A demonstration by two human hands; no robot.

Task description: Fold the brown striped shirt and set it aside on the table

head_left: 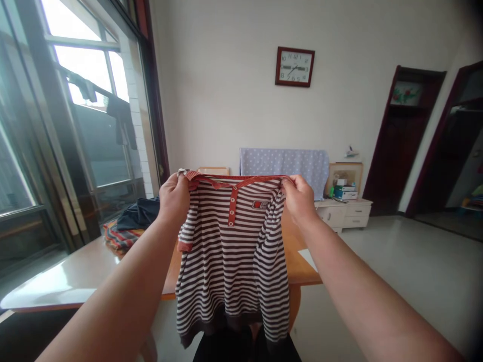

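Note:
A striped shirt [241,251] in dark brown and white hangs stretched out in front of me, its red collar drawn taut at the top. It has a red button placket, a small chest patch and a dark hem. My left hand [174,198] is closed on the collar and shoulder at the left end. At the right end, my right hand [300,197] pinches the other shoulder. The left sleeve with its red cuff hangs down; folds hide part of the right side. The lower edge hangs over my dark-clad legs.
Behind the shirt stands a wooden table [302,274] with a white sheet at its right. Folded clothes [124,231], dark and plaid, lie on the left. A low white cabinet [354,213] with boxes stands by the wall, under a clock [295,67]. Tall windows line the left.

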